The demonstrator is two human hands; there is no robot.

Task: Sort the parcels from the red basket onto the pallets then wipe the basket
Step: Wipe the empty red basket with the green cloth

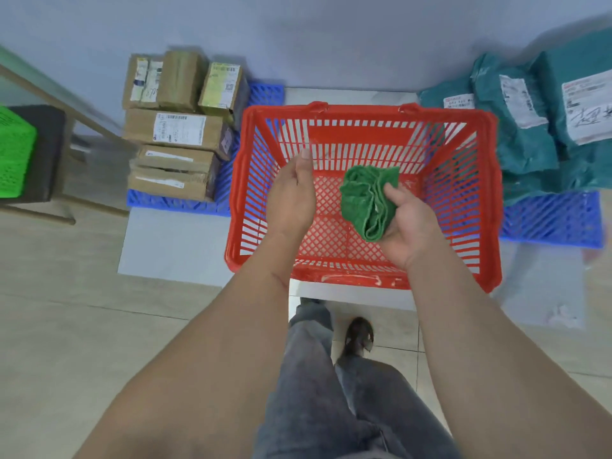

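A red plastic basket (463, 207) stands on the floor in front of me with no parcels inside. My right hand (409, 223) grips a bunched green cloth (367, 197) above the basket's mesh bottom. My left hand (293, 197) hovers over the basket's left half with its fingers straight, holding nothing and apart from the cloth. Several brown cardboard boxes (178, 127) are stacked on a blue pallet (185, 203) to the left. Several teal mailer bags (530, 127) lie on another blue pallet (556, 220) to the right.
A green crate (15, 154) sits on a dark stool (49, 154) at the far left, beside a wooden frame. The wall runs close behind the pallets. My legs and one shoe (359, 336) are below the basket on the tiled floor.
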